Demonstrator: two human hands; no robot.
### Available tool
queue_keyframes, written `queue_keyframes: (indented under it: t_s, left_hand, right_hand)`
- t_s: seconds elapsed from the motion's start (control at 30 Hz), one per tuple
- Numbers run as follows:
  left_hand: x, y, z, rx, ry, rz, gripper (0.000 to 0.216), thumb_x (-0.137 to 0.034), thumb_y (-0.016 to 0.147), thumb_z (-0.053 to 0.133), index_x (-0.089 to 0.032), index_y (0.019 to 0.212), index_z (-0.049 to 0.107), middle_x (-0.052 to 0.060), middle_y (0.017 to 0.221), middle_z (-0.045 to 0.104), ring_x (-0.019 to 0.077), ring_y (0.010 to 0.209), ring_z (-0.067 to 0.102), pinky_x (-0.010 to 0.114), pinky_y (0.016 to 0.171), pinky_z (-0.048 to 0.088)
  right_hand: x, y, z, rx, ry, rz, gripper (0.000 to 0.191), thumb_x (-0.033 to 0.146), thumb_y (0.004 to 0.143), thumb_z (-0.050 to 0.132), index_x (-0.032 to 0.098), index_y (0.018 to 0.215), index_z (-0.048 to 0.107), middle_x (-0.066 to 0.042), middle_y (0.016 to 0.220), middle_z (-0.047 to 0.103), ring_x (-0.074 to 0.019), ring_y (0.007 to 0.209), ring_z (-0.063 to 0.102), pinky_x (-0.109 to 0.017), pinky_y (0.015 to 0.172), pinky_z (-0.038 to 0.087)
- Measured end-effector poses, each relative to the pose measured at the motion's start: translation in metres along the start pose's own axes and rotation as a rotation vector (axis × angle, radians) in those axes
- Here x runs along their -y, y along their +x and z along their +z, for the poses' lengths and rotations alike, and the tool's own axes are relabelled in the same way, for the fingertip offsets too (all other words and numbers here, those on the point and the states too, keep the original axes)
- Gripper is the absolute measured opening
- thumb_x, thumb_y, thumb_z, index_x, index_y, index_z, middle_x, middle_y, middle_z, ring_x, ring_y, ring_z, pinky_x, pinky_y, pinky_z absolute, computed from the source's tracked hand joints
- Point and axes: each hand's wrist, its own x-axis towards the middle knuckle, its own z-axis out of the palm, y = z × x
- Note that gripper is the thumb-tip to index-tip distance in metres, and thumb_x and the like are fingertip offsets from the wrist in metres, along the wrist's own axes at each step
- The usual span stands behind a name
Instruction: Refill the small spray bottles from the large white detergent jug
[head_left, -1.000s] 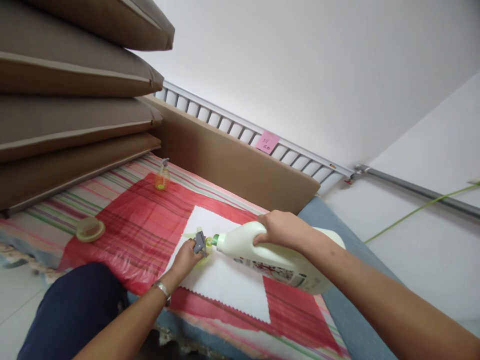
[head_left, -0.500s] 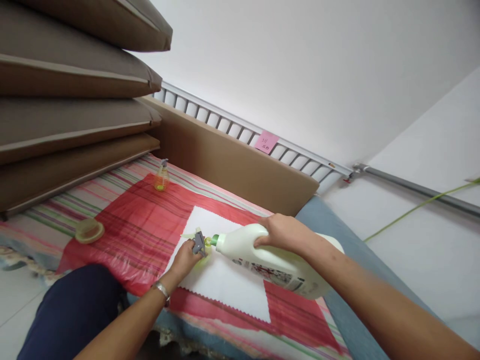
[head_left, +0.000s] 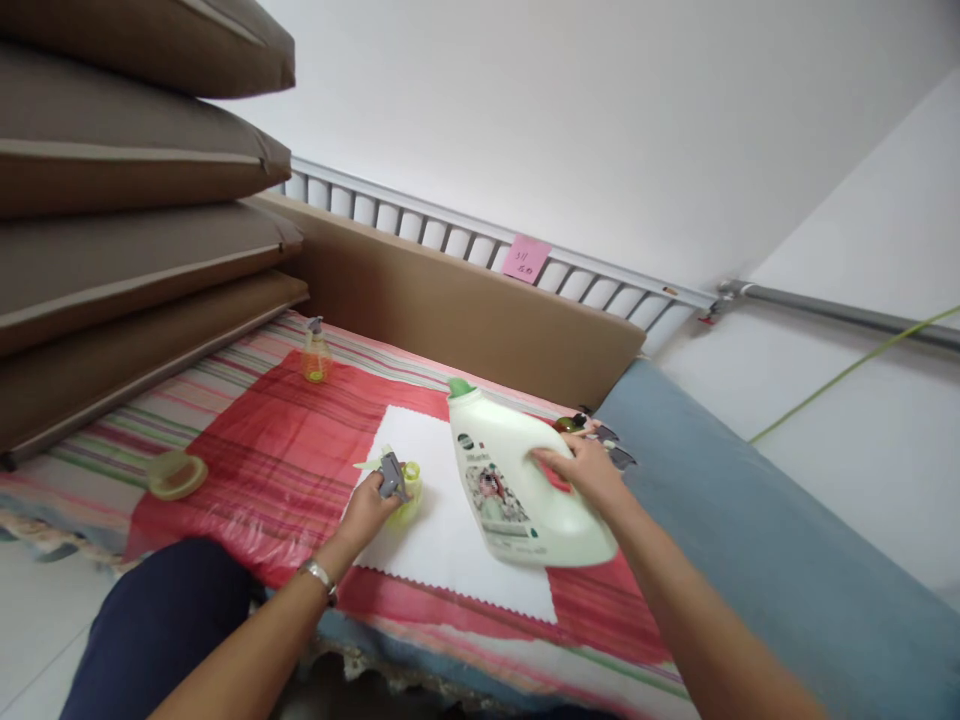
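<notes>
My right hand (head_left: 581, 468) grips the handle of a large white bottle (head_left: 517, 480) with a green neck, which now stands tilted upright over a white cloth (head_left: 442, 545). My left hand (head_left: 371, 510) is closed round a small yellow-green bottle (head_left: 409, 488) with a grey pump top, held on the cloth. The cloth lies on a red plastic sheet (head_left: 277, 440) over striped bedding.
A small orange pump bottle (head_left: 315, 355) stands at the far side of the red sheet. A yellow-green lid (head_left: 176, 473) lies at the left. Brown cushions (head_left: 127, 230) are stacked at the left, a brown board (head_left: 465, 320) and rail behind. Dark small items (head_left: 600, 440) lie beyond the big bottle.
My right hand has swung the large white bottle from lying level, neck at the small bottle, to nearly upright and further right. My left hand stays on the small bottle.
</notes>
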Motion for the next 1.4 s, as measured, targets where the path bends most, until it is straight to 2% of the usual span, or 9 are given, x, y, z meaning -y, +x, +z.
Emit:
queue_keyframes:
  t_s: [0.13, 0.3, 0.47, 0.67, 0.83, 0.93, 1.1, 1.23, 1.4]
  left_hand:
    - [0.005, 0.004, -0.001, 0.061, -0.024, -0.008, 0.053, -0.034, 0.061, 0.068, -0.012, 0.109, 0.06, 0.005, 0.088, 0.067, 0.0206, 0.079, 0.061, 0.03, 0.073, 0.047]
    - [0.008, 0.006, -0.002, 0.072, -0.017, -0.03, 0.056, -0.033, 0.062, 0.068, -0.013, 0.112, 0.058, 0.004, 0.086, 0.066, 0.0189, 0.075, 0.06, 0.028, 0.07, 0.047]
    - [0.004, 0.003, -0.001, 0.064, -0.016, -0.036, 0.056, -0.033, 0.063, 0.069, -0.012, 0.114, 0.057, 0.006, 0.088, 0.068, 0.0204, 0.075, 0.061, 0.029, 0.069, 0.048]
    - [0.006, 0.004, -0.002, 0.069, -0.071, -0.025, 0.058, -0.029, 0.061, 0.071, -0.012, 0.115, 0.056, 0.009, 0.101, 0.067, 0.0229, 0.086, 0.062, 0.032, 0.077, 0.048]
    - [-0.002, 0.004, -0.007, 0.07, -0.073, -0.036, 0.06, -0.032, 0.061, 0.071, -0.011, 0.115, 0.056, 0.01, 0.1, 0.068, 0.0258, 0.094, 0.061, 0.035, 0.082, 0.048]
    - [-0.008, 0.004, -0.011, 0.051, -0.065, -0.048, 0.062, -0.035, 0.06, 0.072, -0.013, 0.116, 0.056, 0.012, 0.11, 0.065, 0.0268, 0.101, 0.06, 0.036, 0.085, 0.048]
    - [-0.022, 0.004, -0.017, 0.018, -0.101, -0.066, 0.064, -0.037, 0.057, 0.074, -0.011, 0.113, 0.057, 0.017, 0.12, 0.059, 0.0296, 0.11, 0.055, 0.039, 0.09, 0.046]
    - [-0.051, 0.003, -0.034, -0.031, -0.124, -0.043, 0.057, -0.037, 0.059, 0.075, -0.01, 0.107, 0.06, 0.018, 0.118, 0.06, 0.0299, 0.111, 0.055, 0.041, 0.094, 0.043]
    - [-0.127, 0.008, -0.053, -0.134, -0.327, 0.141, 0.044, -0.038, 0.069, 0.068, -0.016, 0.106, 0.059, 0.013, 0.113, 0.064, 0.0257, 0.104, 0.059, 0.041, 0.089, 0.045]
  right_hand:
    - [-0.026, 0.015, 0.041, -0.175, 0.159, 0.056, 0.047, 0.057, 0.067, 0.055, 0.014, 0.085, 0.061, -0.004, 0.073, 0.064, -0.0183, 0.063, 0.055, -0.027, 0.057, 0.041]
    - [-0.055, 0.042, 0.106, -0.409, 0.264, 0.163, 0.048, 0.064, 0.066, 0.051, 0.017, 0.075, 0.052, -0.001, 0.067, 0.057, -0.0166, 0.062, 0.048, -0.025, 0.056, 0.038]
    - [-0.067, 0.055, 0.14, -0.467, 0.361, 0.198, 0.045, 0.063, 0.066, 0.053, 0.02, 0.074, 0.049, 0.0, 0.067, 0.056, -0.0171, 0.063, 0.047, -0.025, 0.057, 0.038]
    - [-0.084, 0.053, 0.135, -0.343, 0.481, 0.11, 0.049, 0.057, 0.064, 0.06, 0.017, 0.092, 0.054, -0.008, 0.085, 0.064, -0.0242, 0.075, 0.058, -0.033, 0.066, 0.045]
    - [-0.105, 0.018, 0.123, -0.409, 0.523, 0.029, 0.059, 0.051, 0.072, 0.055, 0.014, 0.117, 0.045, -0.017, 0.118, 0.053, -0.0264, 0.106, 0.052, -0.038, 0.086, 0.042]
    - [-0.121, -0.012, 0.119, -0.444, 0.52, 0.009, 0.052, 0.049, 0.077, 0.051, 0.015, 0.116, 0.047, -0.016, 0.118, 0.054, -0.0265, 0.106, 0.052, -0.04, 0.089, 0.041]
    - [-0.133, -0.039, 0.117, -0.373, 0.567, 0.096, 0.049, 0.053, 0.077, 0.049, 0.016, 0.11, 0.05, -0.015, 0.113, 0.057, -0.0267, 0.099, 0.055, -0.04, 0.084, 0.044]
    - [-0.125, -0.042, 0.113, -0.33, 0.59, 0.074, 0.047, 0.052, 0.079, 0.047, 0.016, 0.11, 0.05, -0.014, 0.111, 0.058, -0.0252, 0.097, 0.056, -0.039, 0.084, 0.044]
    - [-0.118, -0.046, 0.111, -0.291, 0.578, 0.053, 0.042, 0.05, 0.081, 0.046, 0.018, 0.107, 0.053, -0.012, 0.108, 0.06, -0.0238, 0.093, 0.058, -0.037, 0.08, 0.046]
